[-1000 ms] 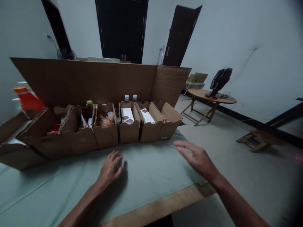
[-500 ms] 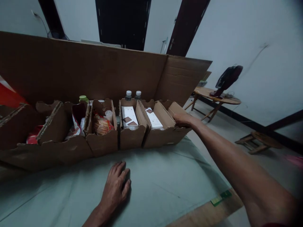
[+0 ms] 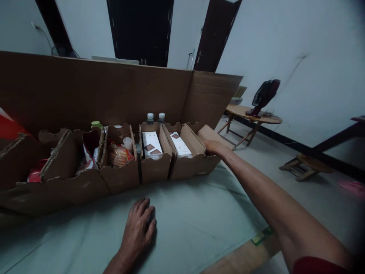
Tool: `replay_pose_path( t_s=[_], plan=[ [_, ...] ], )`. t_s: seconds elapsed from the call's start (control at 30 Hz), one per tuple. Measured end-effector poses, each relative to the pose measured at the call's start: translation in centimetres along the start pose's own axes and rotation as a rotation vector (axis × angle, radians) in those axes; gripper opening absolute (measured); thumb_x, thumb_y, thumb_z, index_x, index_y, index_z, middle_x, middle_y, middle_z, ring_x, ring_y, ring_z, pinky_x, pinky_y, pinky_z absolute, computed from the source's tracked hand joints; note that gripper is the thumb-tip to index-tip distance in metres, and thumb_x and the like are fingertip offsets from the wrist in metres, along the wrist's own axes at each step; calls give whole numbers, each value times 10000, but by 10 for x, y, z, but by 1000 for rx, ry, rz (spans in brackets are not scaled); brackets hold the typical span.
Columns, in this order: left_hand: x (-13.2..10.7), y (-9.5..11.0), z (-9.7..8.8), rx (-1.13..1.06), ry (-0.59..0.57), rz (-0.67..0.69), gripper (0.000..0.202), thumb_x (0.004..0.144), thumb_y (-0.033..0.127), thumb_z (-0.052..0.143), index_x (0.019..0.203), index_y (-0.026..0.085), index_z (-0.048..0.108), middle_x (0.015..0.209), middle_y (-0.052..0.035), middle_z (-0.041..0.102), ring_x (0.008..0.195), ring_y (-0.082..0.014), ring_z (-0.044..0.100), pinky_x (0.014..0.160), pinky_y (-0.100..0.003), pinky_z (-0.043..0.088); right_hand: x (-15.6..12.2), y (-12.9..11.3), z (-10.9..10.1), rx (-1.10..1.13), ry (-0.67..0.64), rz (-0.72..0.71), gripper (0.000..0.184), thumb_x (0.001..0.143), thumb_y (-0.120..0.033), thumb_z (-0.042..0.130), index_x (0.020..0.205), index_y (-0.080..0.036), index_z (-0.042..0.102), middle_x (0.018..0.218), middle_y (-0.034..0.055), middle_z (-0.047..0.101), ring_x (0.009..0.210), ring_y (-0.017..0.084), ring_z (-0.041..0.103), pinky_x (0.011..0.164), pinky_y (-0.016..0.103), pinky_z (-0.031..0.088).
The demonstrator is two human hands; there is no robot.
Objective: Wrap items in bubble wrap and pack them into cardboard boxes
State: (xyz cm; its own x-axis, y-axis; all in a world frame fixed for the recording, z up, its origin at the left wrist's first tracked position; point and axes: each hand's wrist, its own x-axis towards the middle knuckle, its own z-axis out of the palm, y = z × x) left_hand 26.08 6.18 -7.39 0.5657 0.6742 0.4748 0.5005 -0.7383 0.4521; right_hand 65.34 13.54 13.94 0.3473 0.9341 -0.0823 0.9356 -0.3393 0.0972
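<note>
My left hand (image 3: 139, 225) lies palm down on the pale green cloth (image 3: 176, 224), its fingers loosely bent and slightly apart, holding nothing. With my right arm stretched out, my right hand (image 3: 214, 147) dips into the rightmost cardboard bin (image 3: 211, 131). The bin's wall hides its fingers, along with anything they may touch. Two bins to the left of it hold white boxes with brown diamond shapes, one white box (image 3: 180, 144) in the nearer bin and another white box (image 3: 152, 144) beyond it. Further left, a clear bag of tan sticks (image 3: 119, 156) sits beside a translucent cup (image 3: 127, 143).
Red packets (image 3: 36, 173) lie in the left bins. Two white-capped bottles (image 3: 150, 118) and a green cap (image 3: 97, 125) show behind the row. A tall cardboard panel (image 3: 119, 91) stands at the back. To the right are a fan (image 3: 265, 95) on a wooden table (image 3: 242, 111) and a low stool (image 3: 309, 163).
The camera view has shifted slightly, moving the background left. My left hand stays on the cloth, and my right hand is still in the rightmost bin.
</note>
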Motion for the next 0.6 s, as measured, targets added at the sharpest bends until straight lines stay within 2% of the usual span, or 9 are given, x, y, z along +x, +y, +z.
replay_pose_path(
  t_s=[0.1,0.17,0.23,0.3,0.4,0.47,0.5,0.6],
  plan=[
    [1,0,0,-9,-7,-5,313,855,225,572,1141,209,699,1327,-152,641,1242,-352,565,1000,-564,507,-6,-3,-16,-59,-71,63,283,947,-345,656,1167,-167,651,1166,82,671,1002,208,668,855,394,568],
    [1,-1,1,-17,-6,-8,312,854,223,565,1133,203,704,1324,-156,641,1237,-355,565,1004,-573,501,-14,-1,-35,-82,-43,91,214,894,-262,697,1081,-158,707,1093,99,714,999,231,681,844,362,542],
    [1,-1,1,-27,-8,-13,317,853,223,560,1133,204,706,1318,-153,642,1231,-353,567,1015,-578,491,-29,4,-60,-90,28,111,231,834,-167,692,1060,-154,742,1055,121,740,1011,265,687,824,337,510],
    [0,-3,1,-41,-1,-19,317,847,220,557,1123,200,711,1304,-153,646,1226,-352,567,1019,-578,489,-54,11,-85,-97,127,129,320,830,-144,635,1134,-159,733,1085,124,742,1023,279,680,818,334,490],
    [2,-1,-2,-58,69,-66,318,838,214,557,1111,171,714,1342,-183,609,1303,-380,503,1053,-601,452,-106,14,-107,108,381,55,349,839,-183,579,1155,-155,723,1036,103,744,921,249,676,768,317,486],
    [7,6,-9,-113,134,-117,332,831,223,565,1122,148,707,1404,-203,555,1380,-395,423,1105,-620,388,-143,4,-102,438,510,-59,335,819,-240,594,1112,-151,731,940,78,737,800,209,659,696,293,488],
    [9,11,-15,-172,151,-150,344,824,237,577,1129,142,702,1425,-208,536,1399,-397,400,1125,-622,360,-159,-6,-93,626,530,-117,336,801,-274,614,1090,-150,732,896,66,728,748,191,644,659,284,488],
    [14,38,-42,-493,82,-314,422,812,326,624,1194,153,669,1427,-200,542,1368,-380,453,1119,-602,366,-196,-49,-48,1082,464,-237,356,752,-358,676,1044,-161,724,834,35,708,659,150,597,588,266,485]
  ],
)
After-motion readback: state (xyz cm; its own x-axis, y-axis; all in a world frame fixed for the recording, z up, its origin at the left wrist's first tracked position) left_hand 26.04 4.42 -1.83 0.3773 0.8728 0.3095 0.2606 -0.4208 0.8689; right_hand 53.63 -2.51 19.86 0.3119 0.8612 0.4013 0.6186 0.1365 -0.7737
